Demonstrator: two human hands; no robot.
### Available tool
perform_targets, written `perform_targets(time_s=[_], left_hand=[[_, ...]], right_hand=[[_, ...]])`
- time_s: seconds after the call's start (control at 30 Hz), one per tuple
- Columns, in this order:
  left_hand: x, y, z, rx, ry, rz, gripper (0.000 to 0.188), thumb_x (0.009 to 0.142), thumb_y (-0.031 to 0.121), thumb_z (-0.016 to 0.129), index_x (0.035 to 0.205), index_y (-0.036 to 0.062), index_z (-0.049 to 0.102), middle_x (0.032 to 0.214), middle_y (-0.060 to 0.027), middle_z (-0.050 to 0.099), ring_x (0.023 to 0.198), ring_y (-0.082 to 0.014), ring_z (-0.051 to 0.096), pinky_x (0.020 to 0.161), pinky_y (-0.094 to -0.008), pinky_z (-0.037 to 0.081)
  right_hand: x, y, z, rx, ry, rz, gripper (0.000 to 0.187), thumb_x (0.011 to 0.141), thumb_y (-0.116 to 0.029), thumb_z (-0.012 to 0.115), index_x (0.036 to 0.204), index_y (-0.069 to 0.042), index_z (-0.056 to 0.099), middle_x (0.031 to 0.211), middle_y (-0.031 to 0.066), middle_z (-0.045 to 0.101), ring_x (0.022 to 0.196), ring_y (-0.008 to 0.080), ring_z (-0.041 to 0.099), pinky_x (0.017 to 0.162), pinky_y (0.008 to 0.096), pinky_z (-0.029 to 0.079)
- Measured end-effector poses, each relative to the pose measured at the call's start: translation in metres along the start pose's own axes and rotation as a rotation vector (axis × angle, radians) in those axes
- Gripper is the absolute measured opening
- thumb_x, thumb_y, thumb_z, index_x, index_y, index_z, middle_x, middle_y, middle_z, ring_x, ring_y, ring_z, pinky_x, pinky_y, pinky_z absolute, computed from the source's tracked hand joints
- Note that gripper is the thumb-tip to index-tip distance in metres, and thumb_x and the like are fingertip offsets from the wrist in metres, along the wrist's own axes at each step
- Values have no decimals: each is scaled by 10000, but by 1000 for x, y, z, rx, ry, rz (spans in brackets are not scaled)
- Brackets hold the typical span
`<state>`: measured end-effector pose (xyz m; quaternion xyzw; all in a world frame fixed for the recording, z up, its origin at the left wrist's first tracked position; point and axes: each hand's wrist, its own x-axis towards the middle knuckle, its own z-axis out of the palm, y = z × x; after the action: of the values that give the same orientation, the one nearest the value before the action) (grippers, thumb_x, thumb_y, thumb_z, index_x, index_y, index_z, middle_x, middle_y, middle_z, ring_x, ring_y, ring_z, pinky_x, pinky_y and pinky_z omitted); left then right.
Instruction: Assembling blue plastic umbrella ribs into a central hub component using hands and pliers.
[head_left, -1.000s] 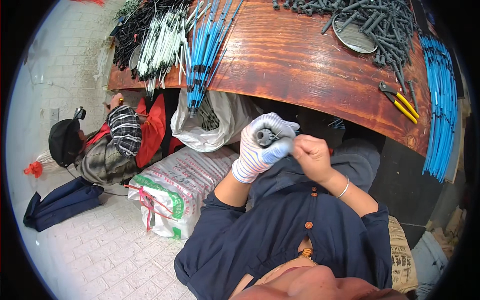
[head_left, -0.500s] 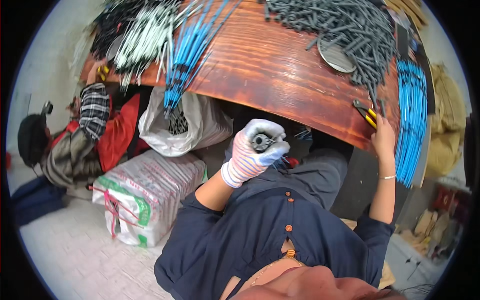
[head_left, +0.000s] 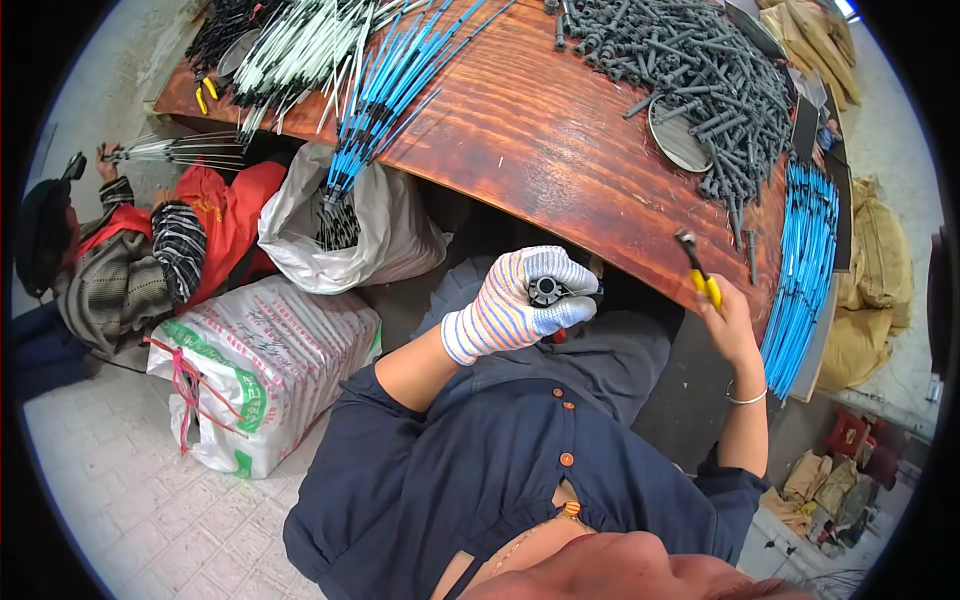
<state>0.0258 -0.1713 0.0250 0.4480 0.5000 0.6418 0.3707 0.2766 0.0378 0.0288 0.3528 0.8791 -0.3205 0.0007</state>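
The work in hand looks to be partway on a single piece. The gloved left hand (head_left: 520, 303) has its fingers curled round a grey round part (head_left: 545, 291), held over the lap just off the counter's near edge; its ringed end shows, and the glove hides the rest. The bare right hand (head_left: 730, 318) has its fingers closed round the yellow handles of the pliers (head_left: 706, 285), near the counter's near right corner. The pliers' head points away from the body, well apart from the grey part, so tool and piece are both in hand but not yet together. Whether the pliers' tips are parted is too small to tell.

On the counter (head_left: 520, 150), much loose material remains: a big heap of grey rod-shaped pieces (head_left: 700, 75) fills the far right, partly round a shallow dish (head_left: 680, 135). Blue rods (head_left: 805, 275) lie neatly side by side along the right edge, seemingly sorted; more blue rods (head_left: 385, 100) fan out over the near edge, left of the middle, above an open white sack (head_left: 300, 235). White rods (head_left: 300, 65) heap up toward the left edge. Which of these are finished and which are waiting cannot be told from here.
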Motion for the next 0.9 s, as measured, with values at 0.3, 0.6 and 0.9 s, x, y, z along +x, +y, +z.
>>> perform_targets(time_s=[0.3,0.6,0.9], left_hand=[[-3,-3,-2,-17,-96,-82,561,700,115,791,1203,16,564,828,-19,641,778,-67,575,749,-234,471],[-4,-5,1,58,-110,-5,516,687,123,795,1156,31,602,876,-47,657,802,-90,602,755,-237,478],[-5,-10,6,199,-10,86,417,680,95,772,1066,17,634,875,-86,662,762,-142,635,700,-260,500]], right_hand=[[6,-93,-9,-10,-248,-468,392,736,-52,628,1122,-33,559,950,143,629,872,337,607,732,394,486],[3,-101,-11,-122,-231,-458,357,710,-52,633,1060,-35,569,886,126,610,785,315,604,656,384,479],[-10,-114,-14,-453,0,-496,464,617,-25,619,1077,-38,562,833,106,561,683,286,559,606,382,441]])
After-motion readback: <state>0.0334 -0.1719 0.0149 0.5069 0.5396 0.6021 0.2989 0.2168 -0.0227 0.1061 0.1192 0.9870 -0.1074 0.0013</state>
